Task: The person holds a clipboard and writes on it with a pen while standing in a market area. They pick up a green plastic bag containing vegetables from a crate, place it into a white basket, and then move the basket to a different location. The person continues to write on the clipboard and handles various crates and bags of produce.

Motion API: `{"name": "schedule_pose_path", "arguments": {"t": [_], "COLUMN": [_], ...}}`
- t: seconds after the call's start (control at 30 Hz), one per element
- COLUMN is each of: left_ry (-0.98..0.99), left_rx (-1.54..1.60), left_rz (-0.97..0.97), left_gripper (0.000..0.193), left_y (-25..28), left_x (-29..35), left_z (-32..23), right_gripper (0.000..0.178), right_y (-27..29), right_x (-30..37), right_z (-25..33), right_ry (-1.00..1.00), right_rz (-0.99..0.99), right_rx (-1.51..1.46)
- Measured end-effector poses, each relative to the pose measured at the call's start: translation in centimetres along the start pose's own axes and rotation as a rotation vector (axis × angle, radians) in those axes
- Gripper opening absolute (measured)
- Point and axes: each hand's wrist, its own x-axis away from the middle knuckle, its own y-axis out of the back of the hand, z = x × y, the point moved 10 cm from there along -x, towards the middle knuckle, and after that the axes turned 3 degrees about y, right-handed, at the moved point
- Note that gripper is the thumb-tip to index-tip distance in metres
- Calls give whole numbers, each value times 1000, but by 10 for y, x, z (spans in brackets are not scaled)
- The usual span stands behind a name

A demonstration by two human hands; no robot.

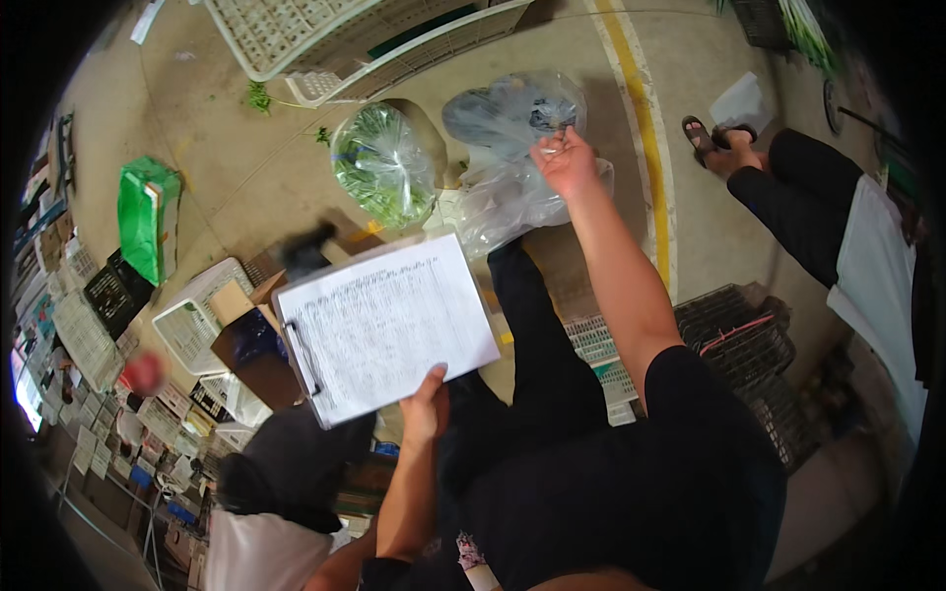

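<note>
In my left hand [426, 406] is a clipboard [389, 330] with printed sheets, tilted in front of me. My thumb presses its near edge, and a metal clip sits on its left side. My right hand [567, 165] reaches forward with its fingers curled, at a clear plastic bag [483, 120] of dark produce. What those fingers pinch is too small to make out. A clear bag of leafy greens [379, 167] stands on the floor to the left. Nearer me lies another translucent bag [507, 202], its contents unclear, partly behind my right wrist.
White plastic crates [296, 34] stand at the far side. A green bag [148, 222] and a white basket [197, 310] are at left. One person [286, 473] is close at lower left; another [818, 197] is at right, beyond a yellow floor line [641, 108]. Dark crates [734, 335] stand beside me.
</note>
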Motion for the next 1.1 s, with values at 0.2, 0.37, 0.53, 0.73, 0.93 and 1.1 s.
{"name": "schedule_pose_path", "arguments": {"t": [0.2, 0.37, 0.53, 0.73, 0.93, 1.1], "left_ry": [-8, -117, -131, -80, 16, 236], "left_rx": [-80, -109, -252, -470, -722, -775], "left_rz": [12, 98, 202, 489, 959, 1086], "left_gripper": [67, 67, 63, 37, 40, 42], "left_y": [3, 16, 12, -72, -110, -160], "left_x": [42, 47, 32, 8, 50, 108], "left_z": [-62, -101, -147, -146, -99, -17], "right_gripper": [20, 26, 26, 21, 16, 16], "right_y": [-36, -37, 29, 133, 178, 244], "right_x": [127, 204, 334, 546, 800, 957], "right_z": [-9, 40, 80, 105, 60, 29], "right_ry": [-44, 123, 353, 702, 1055, 1357], "right_rz": [-124, -80, -35, -28, -112, -248], "right_rx": [-224, -436, -622, -884, -837, -713]}}
